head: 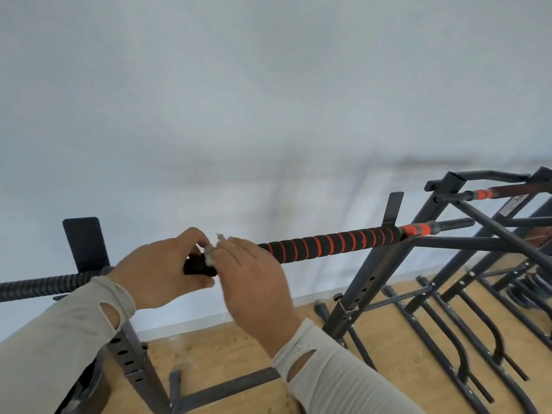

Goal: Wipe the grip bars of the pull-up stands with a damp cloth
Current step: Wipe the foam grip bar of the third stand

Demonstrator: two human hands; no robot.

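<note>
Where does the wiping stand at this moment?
Done: nothing shows as clearly wiped. In hand: left hand and right hand hold a small cloth at the near grip bar. Left: its striped stretch and the far stand's bar.

Both arms, in pale grey sleeves with thumb slits, reach forward and up. The left hand [158,271] curls, fingertips bent toward the thumb; the right hand [254,282] shows its back, fingers extended forward, touching the left.
</note>
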